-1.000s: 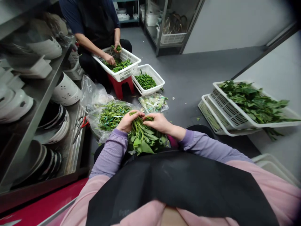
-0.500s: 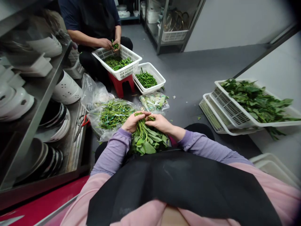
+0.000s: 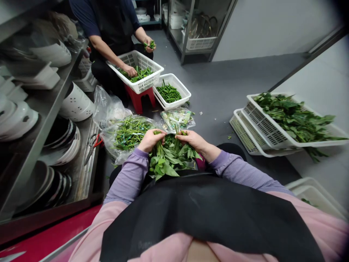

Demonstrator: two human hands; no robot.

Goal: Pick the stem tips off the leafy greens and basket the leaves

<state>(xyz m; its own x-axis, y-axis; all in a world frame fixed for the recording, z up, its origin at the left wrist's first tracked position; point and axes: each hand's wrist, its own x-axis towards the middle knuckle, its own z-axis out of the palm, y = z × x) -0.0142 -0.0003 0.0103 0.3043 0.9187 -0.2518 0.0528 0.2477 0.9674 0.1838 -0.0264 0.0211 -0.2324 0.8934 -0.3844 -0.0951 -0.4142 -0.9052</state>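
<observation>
Leafy greens (image 3: 166, 160) hang over my lap, their leaves toward me and stems pointing away. My left hand (image 3: 151, 140) is closed on the stems of one part of them. A little to the right, my right hand (image 3: 192, 141) pinches other stems, with leaves drooping below the fingers. A gap separates the two hands. Just beyond them, cut stems (image 3: 131, 133) lie in an open clear plastic bag. A smaller clear bag (image 3: 177, 118) with pale green pieces lies beside it.
White baskets (image 3: 253, 127) on the right hold more greens (image 3: 293, 116). Ahead, a co-worker (image 3: 114, 32) handles green peppers over a basket (image 3: 147, 85) on a red stool (image 3: 138, 100). Another basket (image 3: 188, 95) of peppers stands beside it. Left, a metal shelf (image 3: 51, 112) carries dishes and red-handled scissors (image 3: 92, 147).
My hands have drawn apart, and the bunch is now split between them. The co-worker's hands have separated too: one reaches into the basket, the other holds peppers off to the side.
</observation>
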